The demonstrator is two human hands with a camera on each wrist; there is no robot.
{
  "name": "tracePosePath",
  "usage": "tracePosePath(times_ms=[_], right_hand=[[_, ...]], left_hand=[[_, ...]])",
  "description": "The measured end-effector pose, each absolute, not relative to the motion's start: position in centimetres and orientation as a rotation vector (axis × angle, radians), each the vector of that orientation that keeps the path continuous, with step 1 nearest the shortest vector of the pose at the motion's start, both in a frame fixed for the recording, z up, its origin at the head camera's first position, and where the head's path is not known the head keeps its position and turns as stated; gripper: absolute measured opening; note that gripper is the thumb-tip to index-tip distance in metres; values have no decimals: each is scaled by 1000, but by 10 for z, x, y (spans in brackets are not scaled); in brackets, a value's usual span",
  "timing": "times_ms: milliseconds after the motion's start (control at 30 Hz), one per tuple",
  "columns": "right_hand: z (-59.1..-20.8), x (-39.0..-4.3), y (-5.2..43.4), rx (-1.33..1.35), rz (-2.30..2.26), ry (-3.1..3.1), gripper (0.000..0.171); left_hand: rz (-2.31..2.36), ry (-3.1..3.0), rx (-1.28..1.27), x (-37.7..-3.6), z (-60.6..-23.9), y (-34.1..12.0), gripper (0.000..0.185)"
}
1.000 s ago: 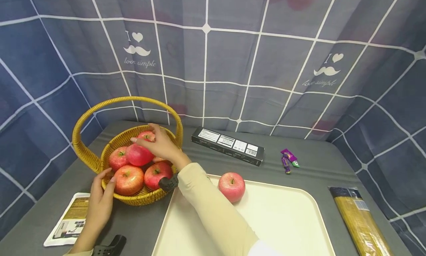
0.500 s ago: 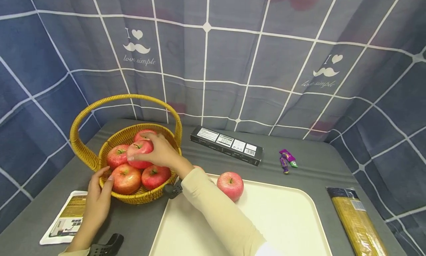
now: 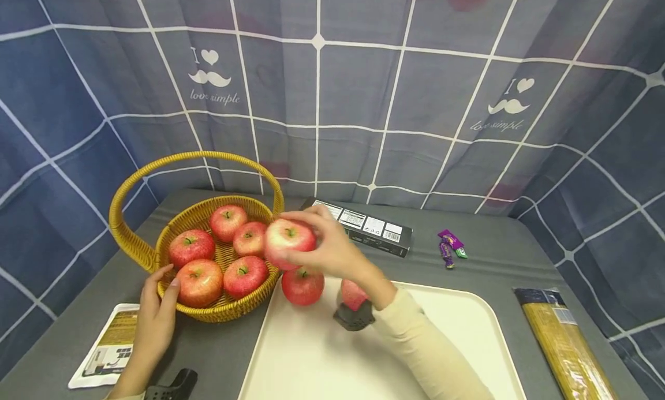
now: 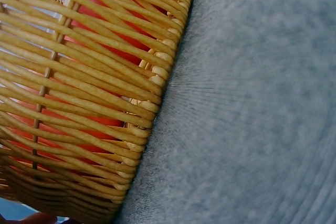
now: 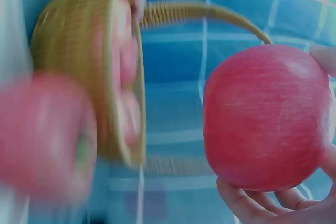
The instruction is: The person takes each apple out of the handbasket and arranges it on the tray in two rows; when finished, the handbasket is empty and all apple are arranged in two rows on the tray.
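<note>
In the head view my right hand grips a red apple above the join between basket and tray. The right wrist view shows that apple large, with fingers and thumb around it. My left hand holds the front left rim of the yellow wicker basket, beneath its arched handle. Several apples lie inside the basket, among them one with a yellowish-red skin. Two more apples rest on the cream tray: one apple at its back left corner, and another apple partly behind my right wrist.
A black box lies behind the tray, partly hidden by my right hand. Purple-wrapped sweets lie to its right. At the far right is a pack of dry noodles; a white-edged packet lies left of my left forearm.
My right hand has lifted the top apple out of the basket and carried it right, toward the tray's back left corner. My left hand has stayed at the basket rim.
</note>
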State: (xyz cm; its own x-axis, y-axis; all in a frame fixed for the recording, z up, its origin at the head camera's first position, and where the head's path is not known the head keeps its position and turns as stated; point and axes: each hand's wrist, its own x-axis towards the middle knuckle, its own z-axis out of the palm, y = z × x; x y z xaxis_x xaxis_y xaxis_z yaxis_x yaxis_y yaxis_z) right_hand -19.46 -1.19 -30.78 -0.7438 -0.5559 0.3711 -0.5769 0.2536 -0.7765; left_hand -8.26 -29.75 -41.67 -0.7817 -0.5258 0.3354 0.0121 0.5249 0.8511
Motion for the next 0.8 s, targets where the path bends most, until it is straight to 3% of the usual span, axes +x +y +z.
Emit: tracePosePath(times_ms=[367,600,800], right_hand=[[-348,-198,164,668,1261,-2625,53],[-390,-180,207,631,1082,-2801,54],[-402,-171,220,658,1082,-2874,57]], left_hand=[[-1240,-2160,385,-85,-418,-297,35],[-1218,-2177,387,-84,-420,-297,36],[-1218,-2187,400,-84,-420,-297,36]])
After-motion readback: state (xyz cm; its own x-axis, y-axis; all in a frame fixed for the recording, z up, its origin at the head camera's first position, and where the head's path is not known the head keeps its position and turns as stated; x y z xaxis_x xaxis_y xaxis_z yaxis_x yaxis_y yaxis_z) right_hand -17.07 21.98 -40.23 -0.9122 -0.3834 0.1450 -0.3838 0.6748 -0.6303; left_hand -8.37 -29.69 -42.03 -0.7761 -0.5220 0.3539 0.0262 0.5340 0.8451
